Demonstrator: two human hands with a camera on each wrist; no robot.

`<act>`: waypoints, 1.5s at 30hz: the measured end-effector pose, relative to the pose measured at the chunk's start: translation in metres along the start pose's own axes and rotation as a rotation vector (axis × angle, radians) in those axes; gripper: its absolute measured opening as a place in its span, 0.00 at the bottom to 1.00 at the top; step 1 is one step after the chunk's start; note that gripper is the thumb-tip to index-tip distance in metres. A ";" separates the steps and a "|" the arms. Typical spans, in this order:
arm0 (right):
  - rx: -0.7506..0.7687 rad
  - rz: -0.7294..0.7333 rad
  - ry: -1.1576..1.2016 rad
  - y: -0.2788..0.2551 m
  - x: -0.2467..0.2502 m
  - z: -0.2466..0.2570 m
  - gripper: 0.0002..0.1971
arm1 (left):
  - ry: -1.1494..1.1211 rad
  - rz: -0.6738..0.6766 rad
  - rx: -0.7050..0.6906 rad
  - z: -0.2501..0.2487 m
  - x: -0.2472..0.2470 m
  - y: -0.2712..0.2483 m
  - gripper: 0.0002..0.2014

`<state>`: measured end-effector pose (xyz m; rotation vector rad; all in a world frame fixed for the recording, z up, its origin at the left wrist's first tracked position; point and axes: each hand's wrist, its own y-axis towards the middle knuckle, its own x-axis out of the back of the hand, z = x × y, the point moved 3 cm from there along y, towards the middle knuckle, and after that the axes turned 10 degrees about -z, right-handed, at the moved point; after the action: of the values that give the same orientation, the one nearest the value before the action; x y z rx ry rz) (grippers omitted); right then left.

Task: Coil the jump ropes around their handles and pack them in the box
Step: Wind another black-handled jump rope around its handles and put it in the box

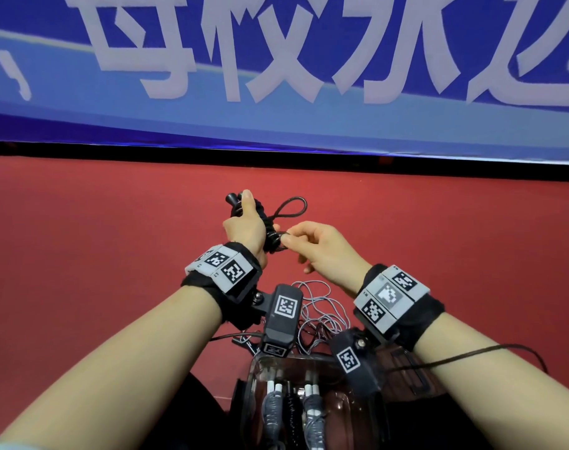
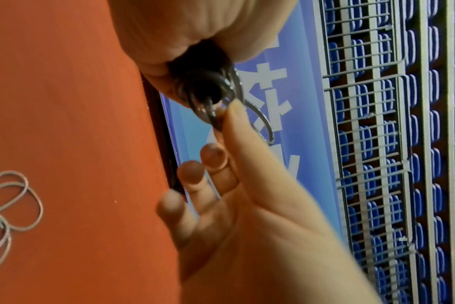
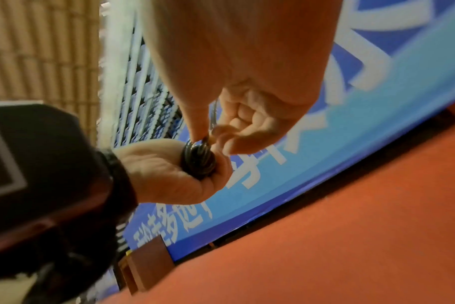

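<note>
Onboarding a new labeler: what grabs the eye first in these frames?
The two hands mid-frame over the red floor: the left hand grips a black jump rope coiled on its handles, while the right hand pinches its last loop. Behind them hangs a big blue banner with white characters. Near the body, a loose grey rope lies beside a clear box holding wound ropes.

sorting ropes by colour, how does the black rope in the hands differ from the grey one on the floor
The black rope is held up in the air, mostly wound tight round its handles; the grey rope lies on the red floor in loose tangled loops. The left hand grips the black bundle and the right hand pinches its cord; no hand touches the grey rope. Both are thin cords.
</note>
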<state>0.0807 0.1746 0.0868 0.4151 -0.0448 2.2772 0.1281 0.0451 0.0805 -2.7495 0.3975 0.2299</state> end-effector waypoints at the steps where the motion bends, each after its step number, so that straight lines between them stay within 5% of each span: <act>1: 0.017 0.002 -0.040 0.000 0.001 0.001 0.03 | 0.008 -0.008 -0.005 0.000 0.001 0.001 0.27; 9: -0.366 -0.017 0.337 0.010 0.022 0.006 0.29 | 0.115 0.030 -0.140 -0.001 -0.002 0.001 0.28; 16: -0.544 0.169 0.513 0.006 0.024 0.004 0.12 | 0.163 0.083 -0.144 0.001 -0.001 0.003 0.31; 21: -0.437 0.163 0.336 0.000 0.022 0.002 0.05 | 0.195 0.091 -0.138 0.001 0.002 0.008 0.31; 30: -0.458 0.295 0.338 -0.005 0.010 -0.001 0.09 | 0.202 0.063 -0.059 0.007 0.005 0.009 0.32; 35: -0.458 0.279 0.451 -0.006 0.006 0.003 0.08 | 0.157 0.086 0.001 0.011 0.005 0.008 0.49; 39: -0.366 0.196 0.383 -0.005 0.001 0.002 0.06 | 0.122 0.060 0.022 0.012 0.006 0.013 0.28; 45: -0.173 0.026 0.304 -0.003 -0.010 0.001 0.05 | 0.130 0.018 0.051 0.017 0.005 0.021 0.22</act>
<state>0.0900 0.1693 0.0840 -0.0234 -0.0915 2.3156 0.1252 0.0314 0.0570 -2.7198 0.4559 0.0455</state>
